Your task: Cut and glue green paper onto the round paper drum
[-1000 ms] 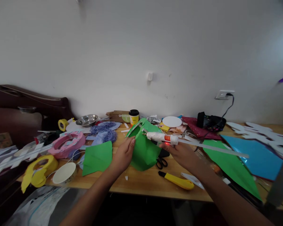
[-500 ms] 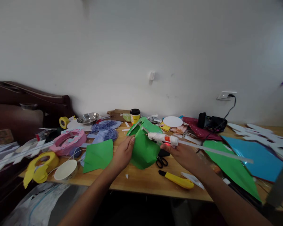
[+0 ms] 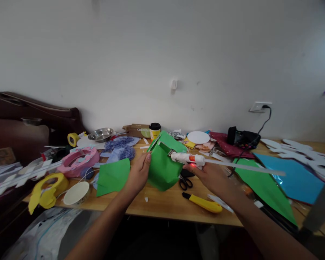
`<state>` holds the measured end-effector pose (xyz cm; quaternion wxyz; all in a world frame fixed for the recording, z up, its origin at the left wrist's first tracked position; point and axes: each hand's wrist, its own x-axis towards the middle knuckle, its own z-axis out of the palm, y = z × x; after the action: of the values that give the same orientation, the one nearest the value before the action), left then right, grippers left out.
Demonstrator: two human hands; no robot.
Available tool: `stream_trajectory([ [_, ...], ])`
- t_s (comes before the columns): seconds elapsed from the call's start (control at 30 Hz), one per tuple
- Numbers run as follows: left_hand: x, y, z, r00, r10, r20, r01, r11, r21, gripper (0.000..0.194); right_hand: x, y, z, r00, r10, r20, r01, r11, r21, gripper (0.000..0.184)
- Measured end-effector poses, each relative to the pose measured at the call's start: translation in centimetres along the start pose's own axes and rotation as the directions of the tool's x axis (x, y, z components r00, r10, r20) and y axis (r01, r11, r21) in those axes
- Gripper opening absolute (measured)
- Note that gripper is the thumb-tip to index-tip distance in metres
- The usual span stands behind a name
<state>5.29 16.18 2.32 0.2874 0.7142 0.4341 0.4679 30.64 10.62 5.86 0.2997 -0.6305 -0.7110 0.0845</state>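
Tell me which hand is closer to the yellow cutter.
Right. The right hand, on the glue gun, shows just above the yellow cutter; the left hand, gripping the curved green piece, is farther, to its left.

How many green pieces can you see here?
3: one bent piece in the left hand, one loose piece to its left, and one long piece by the blue sheet on the right. Others may be hidden.
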Motion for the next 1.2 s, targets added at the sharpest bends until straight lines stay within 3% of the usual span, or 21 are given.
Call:
stream_trajectory([
  [0.3, 0.6, -0.9, -1.1, 0.994, 0.066, -0.088, -0.06, 0.995, 0.075, 0.041, -0.9, 1.0, 0.3, 0.999, 0.01, -0.033, -0.011, 0.999, -0.03, 0.045],
  [0.53, 1.1, -1.2, -3.2, 0.985, 0.093, -0.146, -0.079, 0.992, 0.102, 0.043, -2.6, 2.0, 1.9, 0.99, 0.136, -0.027, -0.132, 0.984, 0.116, 0.047],
  [0.63, 1.1, -1.1, -3.7, 0.968, 0.044, -0.247, -0.027, 0.997, 0.072, 0.047, -2.9, 2.8, 3.0, 0.984, 0.156, -0.082, -0.142, 0.977, 0.156, 0.042],
  [0.73, 1.3, -1.1, -3.5, 0.917, -0.021, -0.398, 0.026, 1.0, 0.008, 0.05, -2.3, 4.1, 4.6, 0.98, 0.05, -0.19, -0.016, 0.984, 0.177, 0.025],
  [0.8, 1.4, -1.0, -2.6, 0.884, -0.03, -0.466, 0.02, 0.999, -0.027, 0.053, -1.8, 5.1, 5.7, 0.973, -0.035, -0.228, 0.073, 0.985, 0.158, 0.019],
  [0.87, 1.4, -0.7, -1.1, 0.85, -0.02, -0.526, -0.003, 0.999, -0.043, 0.055, -1.4, 5.8, 6.7, 0.971, -0.056, -0.232, 0.089, 0.987, 0.134, 0.026],
  [1.03, 1.2, 0.1, 4.2, 0.775, -0.084, -0.626, 0.006, 0.992, -0.125, 0.05, -0.3, 5.6, 7.9, 0.97, 0.099, -0.224, -0.08, 0.993, 0.091, 0.029],
  [1.13, 1.8, 0.3, 6.8, 0.739, -0.095, -0.667, 0.012, 0.992, -0.127, 0.051, 1.2, 4.8, 8.0, 0.937, 0.228, -0.265, -0.22, 0.974, 0.059, 0.028],
  [1.2, 2.5, 0.3, 8.1, 0.737, -0.084, -0.671, 0.013, 0.994, -0.109, 0.053, 2.4, 4.3, 8.0, 0.917, 0.262, -0.3, -0.247, 0.965, 0.086, 0.033],
])
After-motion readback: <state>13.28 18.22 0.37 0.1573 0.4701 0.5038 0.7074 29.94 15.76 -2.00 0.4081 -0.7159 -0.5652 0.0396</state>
